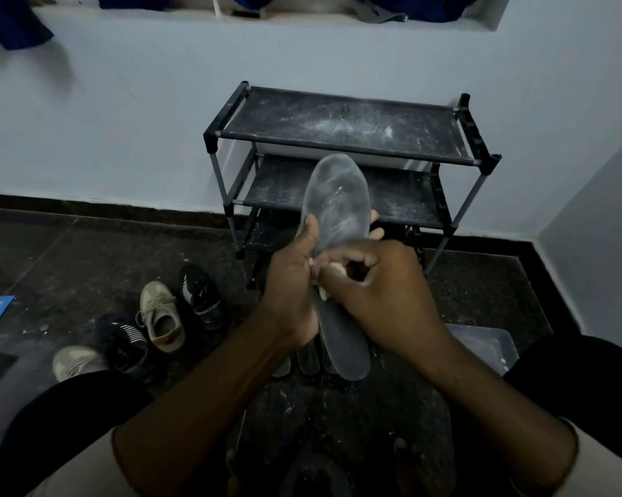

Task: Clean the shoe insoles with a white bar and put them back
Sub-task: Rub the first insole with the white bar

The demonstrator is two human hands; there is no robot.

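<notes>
Gripping the grey insole (334,209) at its middle, the left hand (291,281) holds it upright, thumb across the front face. The right hand (377,285), just beside it, is closed on a white bar (334,270) pressed against the insole. More insoles (307,358) lie below both hands.
</notes>
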